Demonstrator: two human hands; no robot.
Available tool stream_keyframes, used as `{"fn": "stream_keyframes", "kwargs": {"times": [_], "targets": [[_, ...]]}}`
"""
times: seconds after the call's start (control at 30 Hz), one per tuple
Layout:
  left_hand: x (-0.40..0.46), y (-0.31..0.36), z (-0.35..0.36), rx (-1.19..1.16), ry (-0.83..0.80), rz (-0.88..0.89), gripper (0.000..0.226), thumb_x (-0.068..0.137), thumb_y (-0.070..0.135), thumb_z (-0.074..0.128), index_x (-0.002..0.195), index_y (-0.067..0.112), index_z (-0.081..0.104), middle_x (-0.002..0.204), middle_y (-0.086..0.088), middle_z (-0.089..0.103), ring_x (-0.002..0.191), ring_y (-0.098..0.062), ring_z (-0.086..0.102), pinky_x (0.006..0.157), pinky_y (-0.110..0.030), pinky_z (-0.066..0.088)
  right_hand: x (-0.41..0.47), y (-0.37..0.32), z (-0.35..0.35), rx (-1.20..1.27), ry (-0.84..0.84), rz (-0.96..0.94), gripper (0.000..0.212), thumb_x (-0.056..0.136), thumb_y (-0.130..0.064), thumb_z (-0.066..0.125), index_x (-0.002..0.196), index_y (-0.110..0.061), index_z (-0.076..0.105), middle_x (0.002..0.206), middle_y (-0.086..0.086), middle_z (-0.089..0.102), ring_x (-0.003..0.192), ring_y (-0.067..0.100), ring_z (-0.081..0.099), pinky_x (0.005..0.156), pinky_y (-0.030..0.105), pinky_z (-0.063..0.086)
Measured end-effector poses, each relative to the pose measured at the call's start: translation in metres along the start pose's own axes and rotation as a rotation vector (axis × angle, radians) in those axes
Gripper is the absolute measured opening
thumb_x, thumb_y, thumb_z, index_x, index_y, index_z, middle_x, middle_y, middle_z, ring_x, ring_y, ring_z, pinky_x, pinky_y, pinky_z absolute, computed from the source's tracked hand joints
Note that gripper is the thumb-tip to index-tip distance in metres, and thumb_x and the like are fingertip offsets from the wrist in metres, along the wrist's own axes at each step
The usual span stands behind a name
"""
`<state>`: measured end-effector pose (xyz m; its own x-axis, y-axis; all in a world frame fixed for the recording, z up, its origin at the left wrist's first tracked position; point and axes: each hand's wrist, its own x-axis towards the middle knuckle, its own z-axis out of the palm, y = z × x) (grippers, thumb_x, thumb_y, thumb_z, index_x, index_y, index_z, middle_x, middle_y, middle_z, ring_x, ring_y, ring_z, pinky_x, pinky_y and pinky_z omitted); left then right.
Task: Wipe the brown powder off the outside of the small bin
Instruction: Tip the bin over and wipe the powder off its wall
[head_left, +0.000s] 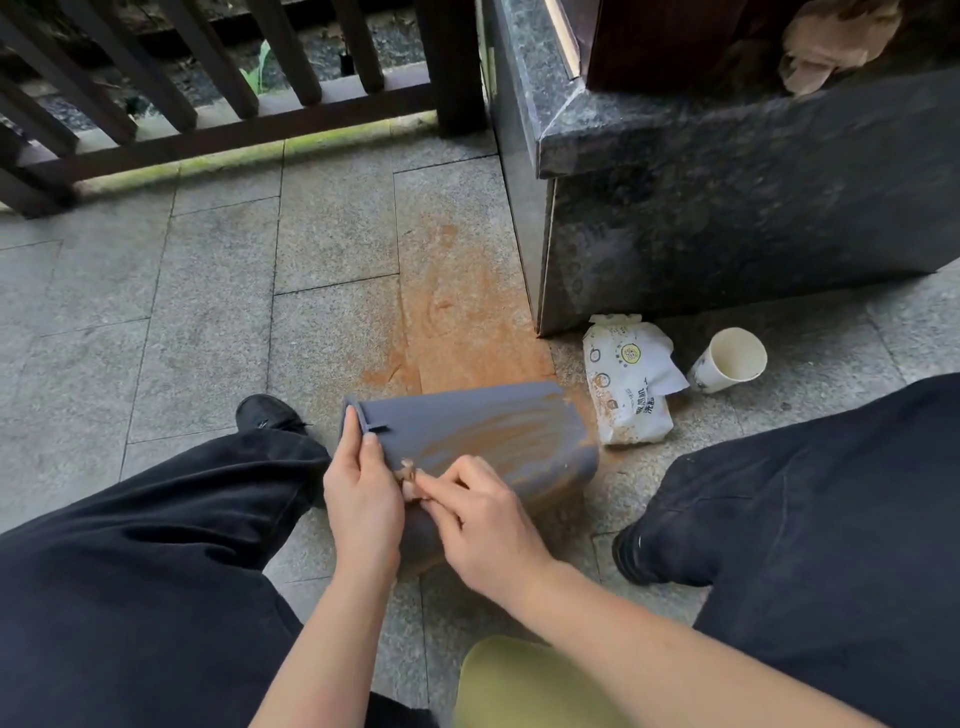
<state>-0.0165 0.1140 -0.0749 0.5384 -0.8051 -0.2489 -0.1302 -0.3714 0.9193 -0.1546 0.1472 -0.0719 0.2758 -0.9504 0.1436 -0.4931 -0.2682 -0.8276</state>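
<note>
The bin (483, 441) lies on its side on the floor (208, 312), long axis running rightward from our hands. Our left hand (363, 499) grips its rim end; our right hand (483, 519) pinches a soiled wipe (408, 475) against the near side — the powder (498, 431) streaks lie rightward, nearer the right hand.

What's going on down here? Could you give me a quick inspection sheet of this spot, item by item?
Surface: grey stone floor with a brown powder patch beyond the bin.
Job's things: grey bin lies on its side, brown powder smeared across its top face; small soiled wipe against it.
Clutter: wipes pack and paper cup on the floor, right of the bin.
Hands: left hand grips the bin's rim; right hand pinches the wipe.
Cables: nothing seen.
Surroundings: dark railing ahead, stone plinth to the right.
</note>
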Motion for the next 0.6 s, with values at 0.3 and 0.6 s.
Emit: {"fn": "stream_keyframes", "kwargs": {"times": [0.3, 0.6], "targets": [[0.006, -0.001, -0.004, 0.017, 0.043, -0.016, 0.045, 0.100, 0.030, 0.047, 0.145, 0.029, 0.049, 0.135, 0.031, 0.049, 0.111, 0.027, 0.044, 0.087, -0.003, 0.034, 0.010, 0.110, -0.049, -0.142, 0.331, 0.825, 0.027, 0.098, -0.016, 0.056, 0.121, -0.016, 0.071, 0.098, 0.002, 0.049, 0.082, 0.014, 0.045, 0.077, 0.024, 0.040], [0.012, -0.011, -0.007, 0.017, 0.097, -0.090, 0.044, 0.101, 0.027, 0.045, 0.144, 0.028, 0.051, 0.138, 0.014, 0.058, 0.115, -0.002, 0.059, 0.092, -0.024, 0.047, -0.025, -0.012, 0.035, 0.066, -0.008, 0.148, 0.024, 0.097, -0.025, 0.051, 0.117, -0.027, 0.064, 0.089, -0.008, 0.044, 0.085, 0.015, 0.050, 0.076, 0.029, 0.046]]}}
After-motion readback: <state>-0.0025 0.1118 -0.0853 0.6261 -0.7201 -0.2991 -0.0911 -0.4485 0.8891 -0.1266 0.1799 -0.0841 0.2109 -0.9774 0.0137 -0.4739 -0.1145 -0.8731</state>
